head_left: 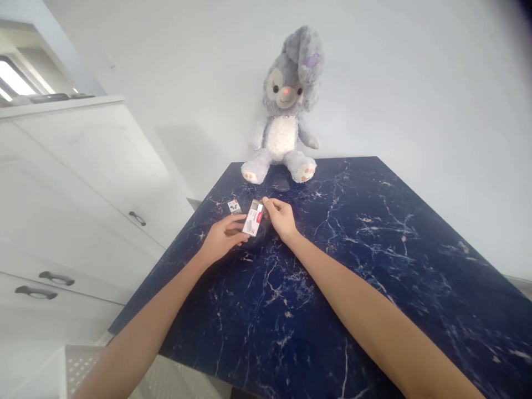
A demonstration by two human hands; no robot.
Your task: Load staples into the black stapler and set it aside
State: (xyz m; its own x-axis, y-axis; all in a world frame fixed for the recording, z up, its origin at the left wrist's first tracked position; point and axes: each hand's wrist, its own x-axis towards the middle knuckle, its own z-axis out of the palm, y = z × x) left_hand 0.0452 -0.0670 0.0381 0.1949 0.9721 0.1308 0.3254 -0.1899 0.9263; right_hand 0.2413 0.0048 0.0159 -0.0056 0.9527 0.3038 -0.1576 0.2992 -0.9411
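Above the blue table, a small white-and-red cardboard box (252, 220) is tilted between my two hands. Its upper end looks open, and a grey picture is printed on its front. My left hand (222, 237) grips the box along its left side and lower corner. At the box's upper right, my right hand (282, 217) has thumb and fingers pinched together at the open end; whether they hold a flap or something inside is too small to tell. Just beyond my left fingers, a smaller white box (234, 206) with a dark picture and a red mark rests on the table.
A grey plush rabbit (281, 136) sits at the far edge of the dark blue marbled table (332, 266), against the white wall. White cabinets (83, 183) with dark handles stand to the left. Below the near left edge is a white perforated basket (78, 366).
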